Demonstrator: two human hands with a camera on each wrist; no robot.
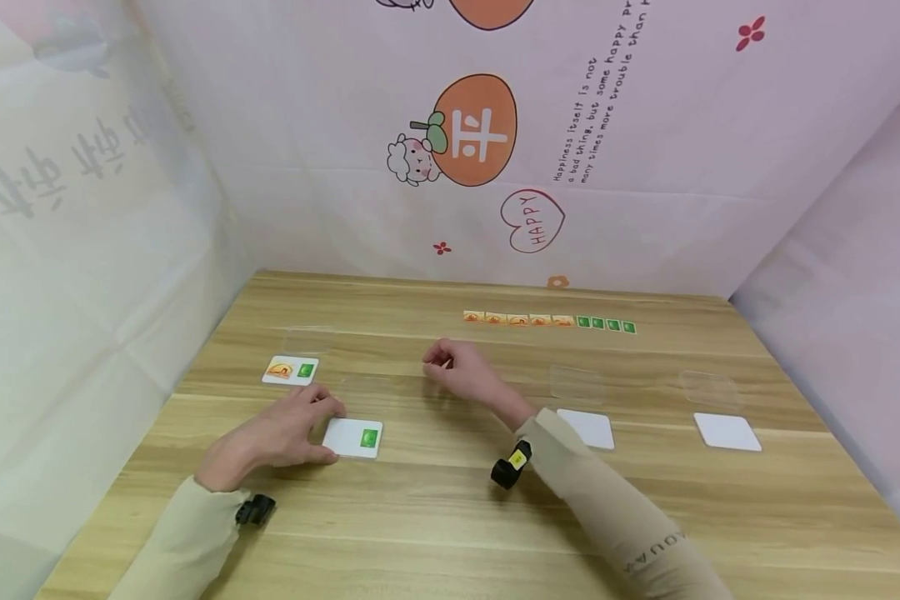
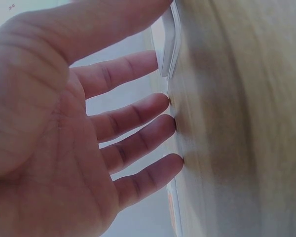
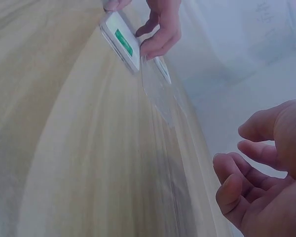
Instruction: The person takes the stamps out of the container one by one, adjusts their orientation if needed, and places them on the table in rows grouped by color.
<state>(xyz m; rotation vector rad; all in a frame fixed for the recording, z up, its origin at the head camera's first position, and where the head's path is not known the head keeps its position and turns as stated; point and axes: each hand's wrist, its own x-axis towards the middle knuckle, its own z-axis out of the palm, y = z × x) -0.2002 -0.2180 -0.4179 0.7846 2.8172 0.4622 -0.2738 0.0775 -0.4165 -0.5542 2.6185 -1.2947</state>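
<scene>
My left hand (image 1: 288,429) holds a white card (image 1: 342,437) by its edges, thumb at the near side and index finger at the far side. A small green picture square (image 1: 369,438) lies on that card's right half. The other left fingers (image 2: 143,136) rest fairly straight on the wood. Over the middle of the table hovers my right hand (image 1: 465,372), its fingers loosely curled, with nothing visible in them. Behind the left hand lies another white card (image 1: 292,381) bearing an orange picture and a green one.
Along the back of the wooden table (image 1: 450,533) runs a row of small orange pieces (image 1: 517,320) and green pieces (image 1: 606,324). Two blank white cards (image 1: 727,432) lie at right, one partly behind the right sleeve. Clear plastic covers (image 1: 577,385) lie behind the cards.
</scene>
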